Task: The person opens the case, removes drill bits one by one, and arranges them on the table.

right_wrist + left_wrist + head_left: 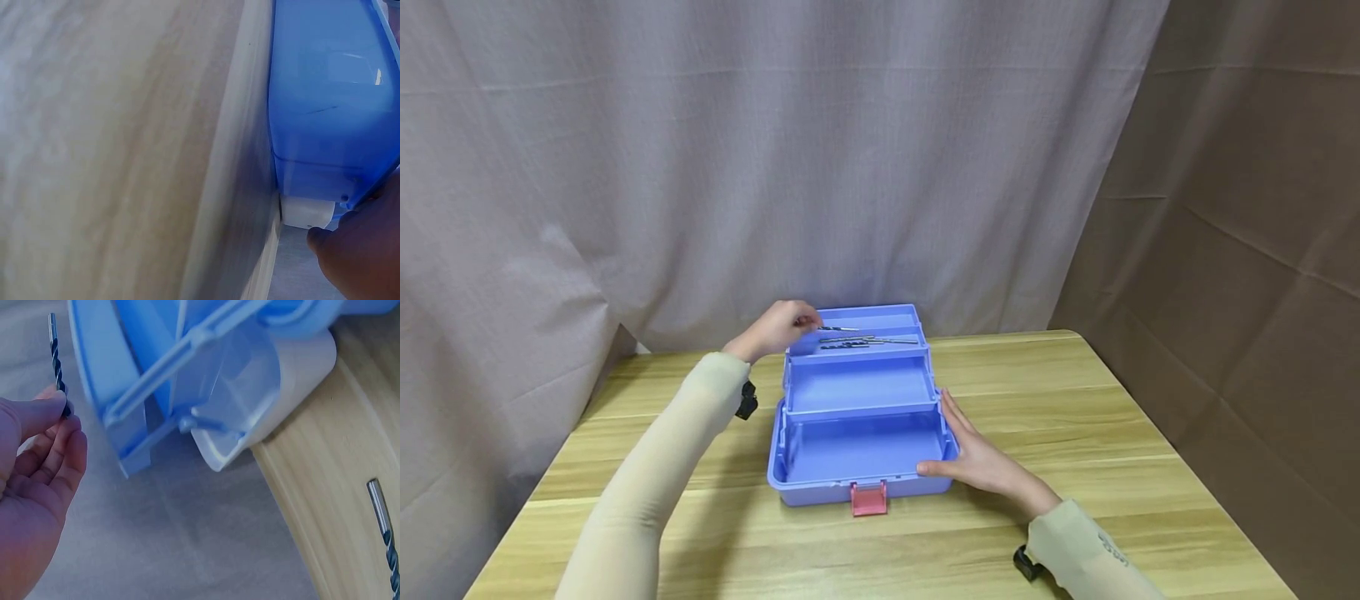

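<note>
A blue toolbox (820, 495) stands unfolded on the table, its stepped trays and lid raised toward the back. My left hand (782, 325) is at the upper left corner of the top tray (808, 343). Thumb and fingertips pinch a twist drill bit (57, 365), its shiny shank pointing away from the hand in the left wrist view. Several more drill bits (868, 340) lie in that tray. At the front right corner of the box, my right hand (985, 462) rests with its thumb on the front rim and its straight fingers along the right side.
The middle tray (861, 383) and deep bottom compartment (857, 450) hold nothing visible. A pink latch (868, 500) hangs at the box's front. Another drill bit (381, 512) lies on the wooden table (760, 550). A grey curtain (850, 167) hangs close behind the box.
</note>
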Tool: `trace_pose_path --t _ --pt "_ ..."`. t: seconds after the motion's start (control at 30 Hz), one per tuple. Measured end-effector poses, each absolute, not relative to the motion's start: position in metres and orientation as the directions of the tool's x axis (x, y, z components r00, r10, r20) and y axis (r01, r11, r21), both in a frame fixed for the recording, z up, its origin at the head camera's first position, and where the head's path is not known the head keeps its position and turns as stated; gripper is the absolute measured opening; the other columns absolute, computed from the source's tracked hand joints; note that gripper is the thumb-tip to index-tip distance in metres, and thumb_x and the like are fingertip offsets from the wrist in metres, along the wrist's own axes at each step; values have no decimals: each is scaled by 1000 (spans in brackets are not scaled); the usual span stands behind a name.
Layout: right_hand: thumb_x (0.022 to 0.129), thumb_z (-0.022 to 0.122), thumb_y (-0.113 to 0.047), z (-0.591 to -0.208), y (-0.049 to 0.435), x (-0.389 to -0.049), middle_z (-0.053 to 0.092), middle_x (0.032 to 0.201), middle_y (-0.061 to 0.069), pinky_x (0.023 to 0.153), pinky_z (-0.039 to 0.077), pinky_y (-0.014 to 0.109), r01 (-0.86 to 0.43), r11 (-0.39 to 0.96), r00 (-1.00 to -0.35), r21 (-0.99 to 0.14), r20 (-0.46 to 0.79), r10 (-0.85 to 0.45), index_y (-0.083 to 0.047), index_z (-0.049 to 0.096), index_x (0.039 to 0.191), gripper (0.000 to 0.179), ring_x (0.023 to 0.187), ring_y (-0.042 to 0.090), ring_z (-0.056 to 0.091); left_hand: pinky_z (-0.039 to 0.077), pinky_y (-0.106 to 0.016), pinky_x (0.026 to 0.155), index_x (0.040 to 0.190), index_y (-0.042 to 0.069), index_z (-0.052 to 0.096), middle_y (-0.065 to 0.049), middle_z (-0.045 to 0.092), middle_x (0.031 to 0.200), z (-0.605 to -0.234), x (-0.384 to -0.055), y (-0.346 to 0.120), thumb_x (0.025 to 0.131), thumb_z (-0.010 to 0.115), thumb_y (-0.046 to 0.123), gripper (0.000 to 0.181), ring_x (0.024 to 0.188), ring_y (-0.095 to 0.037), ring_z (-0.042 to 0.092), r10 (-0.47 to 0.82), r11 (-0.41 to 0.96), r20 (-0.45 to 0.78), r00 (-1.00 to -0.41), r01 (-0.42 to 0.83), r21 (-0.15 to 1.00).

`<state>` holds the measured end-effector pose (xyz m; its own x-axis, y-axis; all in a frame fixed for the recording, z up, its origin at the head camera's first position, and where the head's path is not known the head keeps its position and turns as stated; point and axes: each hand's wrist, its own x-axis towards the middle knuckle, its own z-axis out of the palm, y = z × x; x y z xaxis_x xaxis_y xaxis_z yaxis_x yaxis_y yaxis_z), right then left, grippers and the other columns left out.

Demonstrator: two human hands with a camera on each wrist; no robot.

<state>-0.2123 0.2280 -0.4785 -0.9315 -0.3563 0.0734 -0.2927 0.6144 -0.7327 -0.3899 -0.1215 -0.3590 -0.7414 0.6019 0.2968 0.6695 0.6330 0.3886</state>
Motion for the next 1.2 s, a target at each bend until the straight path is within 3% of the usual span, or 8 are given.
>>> trace_pose_path --t 0.37,1.2 --pt "82 81 -49 -479 227 -214 -12 167 11 114 15 65 -291 605 -930 -741 72 -359 -8 -2 161 122 150 44 3 48 -45 86 108 -5 68 -19 66 104 -341 -385 -163 102 55 4 17 94 -30 58 470 675 283 -836 547 495" --pt "82 81 -49 -479 228 -215 -13 167 9 113 15 67 -276 607 -934 -745 57 -354 -9 -4 161 123 150 44 2 42 -38 83 117 -1 66 -21 64 111 -282 -354 -277 106 54 18 25 99 -29 57 215 737 405 -889 420 529"
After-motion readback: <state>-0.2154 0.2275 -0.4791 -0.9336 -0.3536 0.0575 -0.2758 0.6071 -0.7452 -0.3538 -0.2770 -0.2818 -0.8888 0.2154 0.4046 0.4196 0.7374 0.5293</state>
